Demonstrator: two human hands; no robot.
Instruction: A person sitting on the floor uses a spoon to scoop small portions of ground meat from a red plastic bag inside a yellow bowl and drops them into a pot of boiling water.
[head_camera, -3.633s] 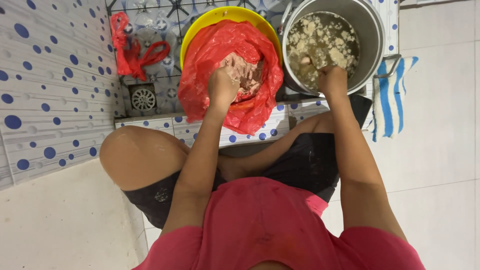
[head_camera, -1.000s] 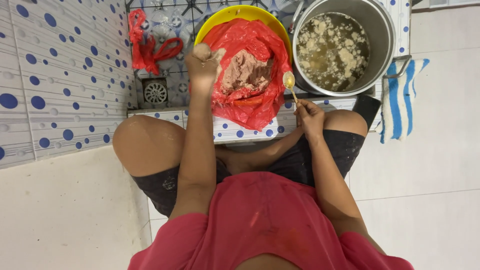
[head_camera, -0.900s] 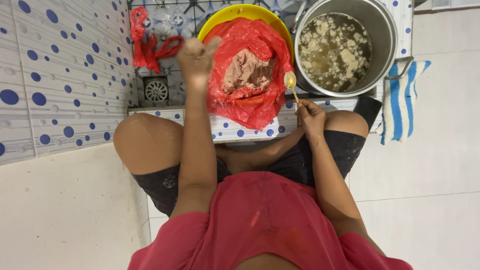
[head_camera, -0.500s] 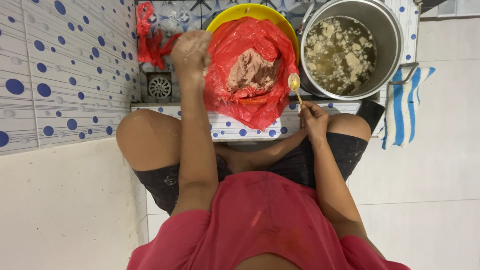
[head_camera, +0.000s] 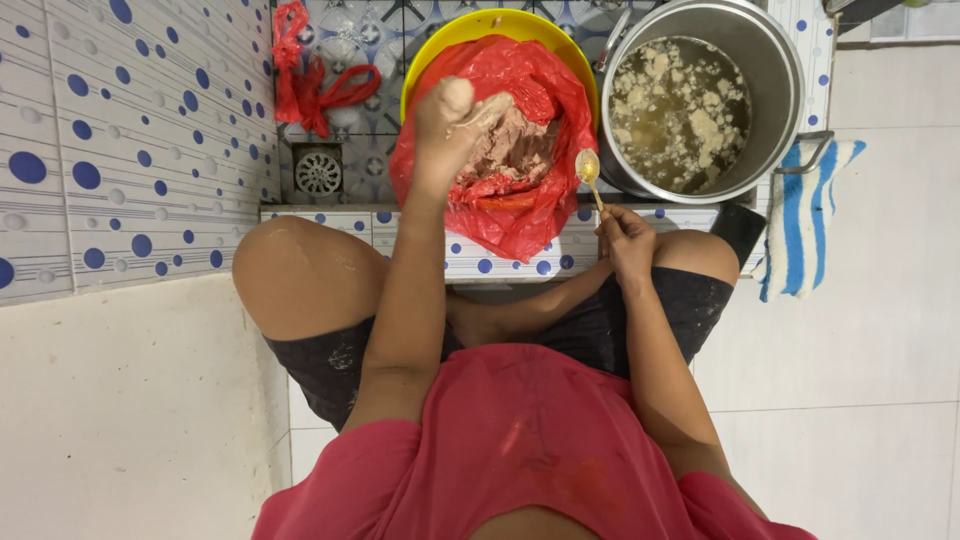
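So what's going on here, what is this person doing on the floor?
A person in a red shirt sits on the tiled floor. The left hand is closed in a fist over a pinkish paste, which lies in a red plastic bag lining a yellow basin. The right hand holds a small spoon upright between the basin and a metal pot of broth with pale lumps floating in it.
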